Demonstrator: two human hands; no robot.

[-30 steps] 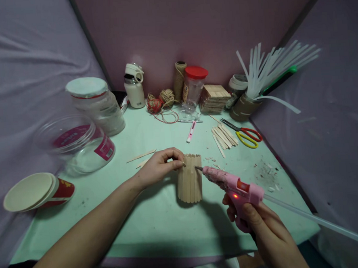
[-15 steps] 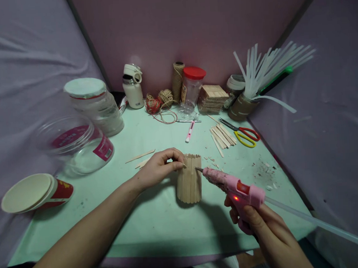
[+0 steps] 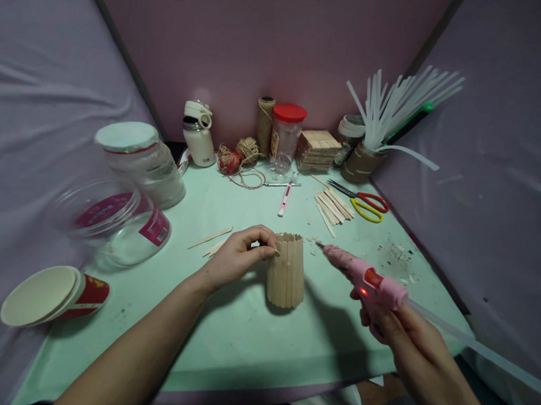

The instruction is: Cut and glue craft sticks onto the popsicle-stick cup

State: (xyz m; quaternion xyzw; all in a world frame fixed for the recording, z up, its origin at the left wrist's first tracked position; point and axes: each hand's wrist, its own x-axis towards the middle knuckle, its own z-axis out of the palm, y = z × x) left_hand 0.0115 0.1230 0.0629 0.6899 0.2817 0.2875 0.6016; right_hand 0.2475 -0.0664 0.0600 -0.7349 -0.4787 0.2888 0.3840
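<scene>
A small cup made of upright wooden craft sticks (image 3: 285,270) stands on the mint-green table (image 3: 242,345). My left hand (image 3: 241,254) pinches its top left rim, fingers closed. My right hand (image 3: 397,326) grips a pink hot glue gun (image 3: 366,276) by its handle. The gun's nozzle points up and left, a short gap to the right of the stick cup and not touching it. A clear glue stick trails from the gun's back toward the lower right.
Loose craft sticks (image 3: 332,206) and red-yellow scissors (image 3: 366,206) lie behind the cup. Twine balls (image 3: 237,154), a red-lidded jar (image 3: 287,134), a stick stack (image 3: 317,151) and a holder of glue sticks (image 3: 363,157) line the back. Clear plastic jars (image 3: 125,220) and a paper cup (image 3: 51,295) sit left.
The glue gun's nozzle has pulled away from the stick cup's side, to the right. My left hand keeps its hold on the cup's rim.
</scene>
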